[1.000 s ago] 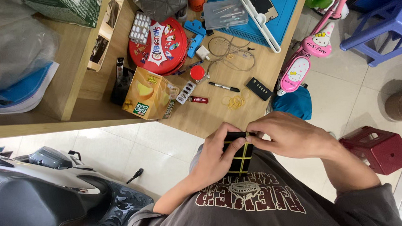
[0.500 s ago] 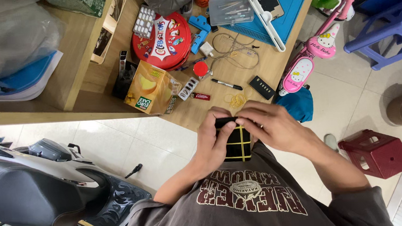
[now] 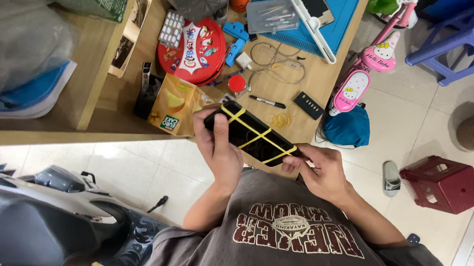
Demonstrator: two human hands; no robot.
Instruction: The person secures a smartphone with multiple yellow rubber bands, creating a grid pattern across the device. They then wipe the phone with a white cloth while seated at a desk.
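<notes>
Hands hold a black phone (image 3: 253, 133) in the air above the near edge of the wooden worktop (image 3: 322, 82). Its long axis runs diagonally, from upper left to lower right. Yellow rubber bands (image 3: 264, 138) cross its dark face. The left hand (image 3: 218, 148) wraps the upper-left end with fingers closed around it; the right hand (image 3: 320, 169) pinches the lower-right end. A yellow snack bag (image 3: 176, 105) lies just beyond on the worktop.

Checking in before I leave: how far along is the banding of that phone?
Done: yellow rubber bands already cross the black phone. In hand: left hand grips one end, right hand pinches the other. Left: spare bands lie unused on the wooden table.
</notes>
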